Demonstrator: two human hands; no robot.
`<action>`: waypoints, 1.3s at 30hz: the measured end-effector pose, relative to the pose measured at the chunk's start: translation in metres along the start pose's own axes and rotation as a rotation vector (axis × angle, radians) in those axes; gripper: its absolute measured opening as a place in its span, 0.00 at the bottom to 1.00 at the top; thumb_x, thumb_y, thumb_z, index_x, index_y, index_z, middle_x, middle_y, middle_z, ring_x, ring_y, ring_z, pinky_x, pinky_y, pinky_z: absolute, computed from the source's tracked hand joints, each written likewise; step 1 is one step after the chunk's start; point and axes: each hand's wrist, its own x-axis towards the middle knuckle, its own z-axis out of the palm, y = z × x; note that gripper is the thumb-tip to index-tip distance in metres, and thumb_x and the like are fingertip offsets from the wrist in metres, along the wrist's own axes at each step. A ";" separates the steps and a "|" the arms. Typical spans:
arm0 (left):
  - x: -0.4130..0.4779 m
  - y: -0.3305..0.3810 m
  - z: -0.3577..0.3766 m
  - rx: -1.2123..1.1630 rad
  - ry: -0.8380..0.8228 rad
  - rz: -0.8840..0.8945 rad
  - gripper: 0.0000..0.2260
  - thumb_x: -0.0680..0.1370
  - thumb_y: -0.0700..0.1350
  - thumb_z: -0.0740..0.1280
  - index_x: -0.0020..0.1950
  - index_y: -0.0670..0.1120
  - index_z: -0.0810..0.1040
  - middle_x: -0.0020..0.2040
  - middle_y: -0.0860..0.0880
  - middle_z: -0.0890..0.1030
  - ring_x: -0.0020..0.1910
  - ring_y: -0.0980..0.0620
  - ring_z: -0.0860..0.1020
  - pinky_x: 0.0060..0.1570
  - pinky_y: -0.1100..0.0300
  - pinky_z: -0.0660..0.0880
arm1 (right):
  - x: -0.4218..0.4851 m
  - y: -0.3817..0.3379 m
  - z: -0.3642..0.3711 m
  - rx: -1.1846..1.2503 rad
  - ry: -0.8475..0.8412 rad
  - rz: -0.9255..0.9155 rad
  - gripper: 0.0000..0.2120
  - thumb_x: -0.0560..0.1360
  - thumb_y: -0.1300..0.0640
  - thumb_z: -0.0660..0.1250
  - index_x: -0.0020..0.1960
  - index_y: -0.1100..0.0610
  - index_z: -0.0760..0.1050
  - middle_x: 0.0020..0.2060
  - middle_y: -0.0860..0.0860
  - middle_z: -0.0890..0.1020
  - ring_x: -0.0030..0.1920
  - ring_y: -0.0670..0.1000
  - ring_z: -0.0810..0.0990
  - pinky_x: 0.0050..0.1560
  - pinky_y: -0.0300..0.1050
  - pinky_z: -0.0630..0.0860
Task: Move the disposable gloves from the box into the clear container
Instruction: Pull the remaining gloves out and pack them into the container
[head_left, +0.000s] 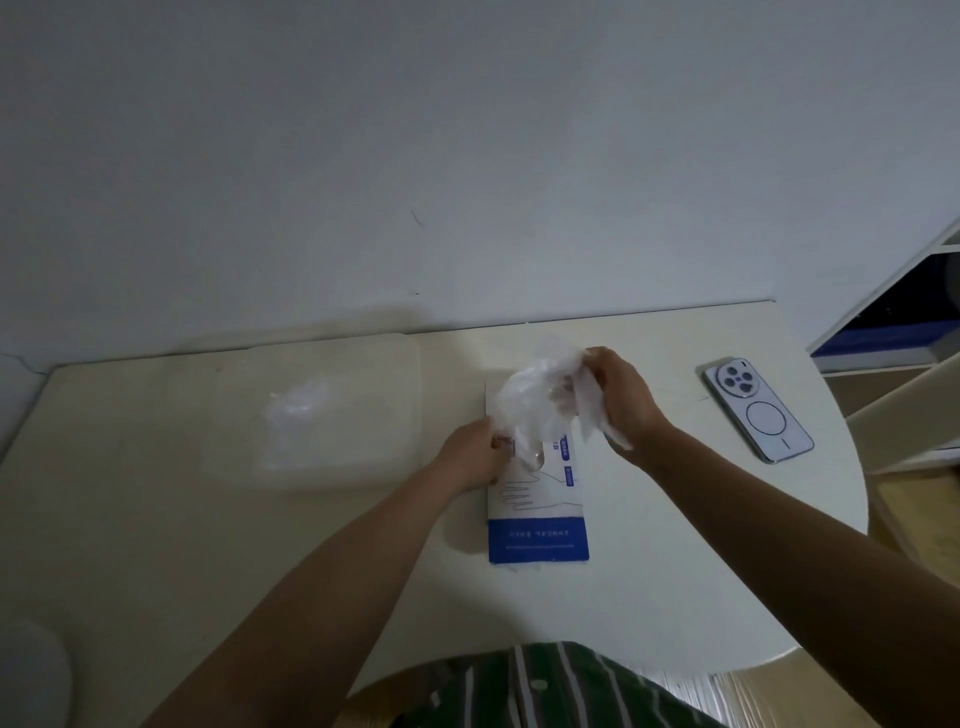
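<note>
Toward the left side of the cream table (156, 519) sits the clear container (358, 467), with a small crumpled heap of gloves (298, 405) lying inside it. Next along is your left hand (470, 457), gripping the left edge of the glove box (537, 525) and holding it flat. The box's long axis runs from you toward the wall, with its blue band nearest you. Over the box's far half hangs the bunch of disposable gloves (530, 405). It is thin, filmy and translucent white, and it trails down to the box's opening, so part of it may not be free yet. Your right hand (623, 400) has its fingers closed round the top of that bunch. For the carry, the container lies to the left of the grip, beyond your left hand. The right hand would therefore have to cross over the box and the left wrist. Well to the right, a phone (758, 410) lies face down.
</note>
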 end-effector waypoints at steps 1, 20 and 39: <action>-0.004 0.003 -0.007 -0.180 0.023 -0.008 0.10 0.82 0.43 0.56 0.53 0.41 0.75 0.44 0.43 0.80 0.37 0.48 0.78 0.37 0.58 0.75 | 0.000 0.001 -0.001 -0.092 0.000 -0.010 0.11 0.80 0.59 0.53 0.48 0.58 0.73 0.43 0.56 0.79 0.43 0.54 0.80 0.47 0.48 0.79; -0.022 -0.054 -0.104 -0.534 0.631 -0.073 0.06 0.74 0.46 0.64 0.42 0.44 0.76 0.27 0.47 0.78 0.29 0.42 0.79 0.33 0.51 0.78 | 0.006 -0.017 0.097 -0.084 -0.102 0.051 0.12 0.83 0.58 0.54 0.57 0.62 0.74 0.51 0.60 0.81 0.48 0.56 0.80 0.46 0.45 0.79; -0.032 -0.161 -0.148 0.564 0.672 -0.102 0.21 0.68 0.31 0.65 0.60 0.42 0.72 0.54 0.42 0.74 0.52 0.42 0.75 0.47 0.54 0.72 | 0.050 0.030 0.253 -1.274 -0.748 0.070 0.20 0.78 0.60 0.63 0.70 0.53 0.70 0.65 0.55 0.74 0.64 0.54 0.73 0.62 0.42 0.69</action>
